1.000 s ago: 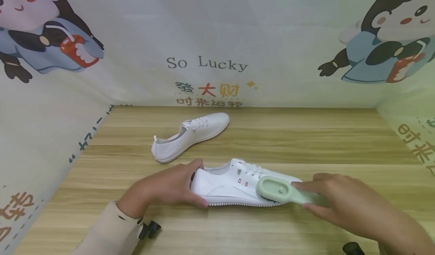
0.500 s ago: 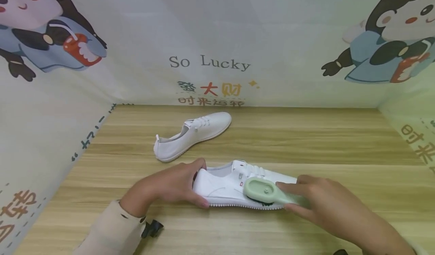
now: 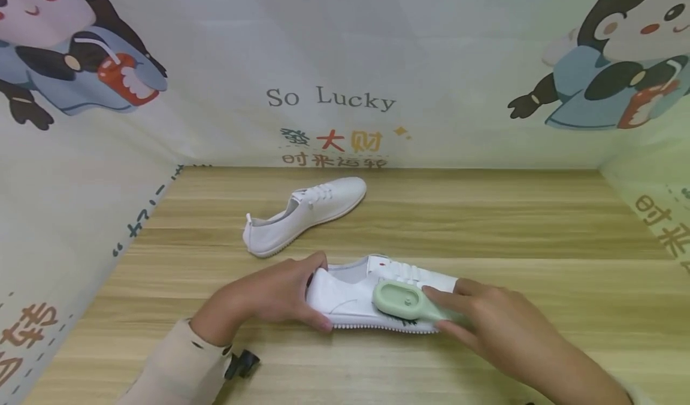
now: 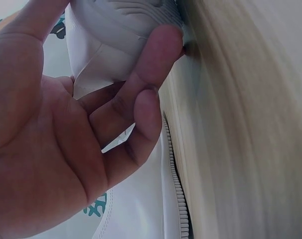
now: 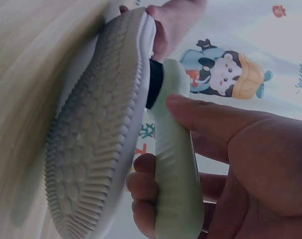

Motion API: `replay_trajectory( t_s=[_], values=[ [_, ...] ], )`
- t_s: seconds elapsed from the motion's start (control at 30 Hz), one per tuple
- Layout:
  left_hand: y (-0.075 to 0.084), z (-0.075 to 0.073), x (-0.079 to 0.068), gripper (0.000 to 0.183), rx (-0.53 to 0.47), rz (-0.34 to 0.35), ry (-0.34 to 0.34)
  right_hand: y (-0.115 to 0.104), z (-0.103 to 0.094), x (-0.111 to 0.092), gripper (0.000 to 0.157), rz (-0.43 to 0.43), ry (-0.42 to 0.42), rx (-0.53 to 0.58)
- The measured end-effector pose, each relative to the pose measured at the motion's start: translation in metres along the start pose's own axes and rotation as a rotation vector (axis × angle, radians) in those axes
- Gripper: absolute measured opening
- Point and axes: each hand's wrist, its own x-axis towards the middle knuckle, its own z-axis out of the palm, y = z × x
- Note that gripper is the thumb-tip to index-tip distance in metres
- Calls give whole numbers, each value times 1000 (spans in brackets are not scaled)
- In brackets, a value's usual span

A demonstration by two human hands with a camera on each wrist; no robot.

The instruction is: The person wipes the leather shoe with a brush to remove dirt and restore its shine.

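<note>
A white lace-up shoe (image 3: 339, 300) is tilted on the table, its side turned up toward the head view. My left hand (image 3: 277, 291) grips it by the heel, thumb and fingers on either side. With my right hand (image 3: 485, 315) I hold a pale green brush (image 3: 396, 297) by its handle. The dark bristles (image 5: 155, 83) press against the shoe's side near the sole, as the right wrist view shows. That view also shows the patterned sole (image 5: 91, 134) facing the camera. The toe is partly hidden behind my right hand.
Behind lies the other white shoe (image 3: 307, 216), its toe pointing right and away. A wood-grain table (image 3: 512, 219) carries both. Printed cloth walls (image 3: 458, 93) enclose the back and sides. A small black object (image 3: 242, 364) is beside my left sleeve.
The right hand has slid the brush leftward along the shoe's side, from near the toe to the middle, covering the red letters. The left hand keeps its hold on the heel.
</note>
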Motion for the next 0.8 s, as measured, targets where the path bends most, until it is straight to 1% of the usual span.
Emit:
replay_trajectory(
  t_s=[0.07, 0.13, 0.4, 0.53, 0.67, 0.8],
  values=[
    [0, 0, 0, 70, -1, -3, 1, -1, 1, 1, 43, 1, 7, -8],
    [0, 0, 0, 70, -3, -7, 1, 0, 0, 1, 43, 7, -6, -9],
    [0, -1, 0, 70, 1, -8, 4, 16, -15, -5, 43, 78, -119, -12],
    [0, -2, 0, 69, -3, -10, 4, 25, -23, -8, 43, 96, -142, -15],
    [0, -2, -1, 70, -5, -15, 1, 30, -27, -11, 44, 132, -191, -1],
    [-1, -1, -1, 70, -8, -15, 2, 28, -26, -9, 43, 119, -180, 16]
  ],
)
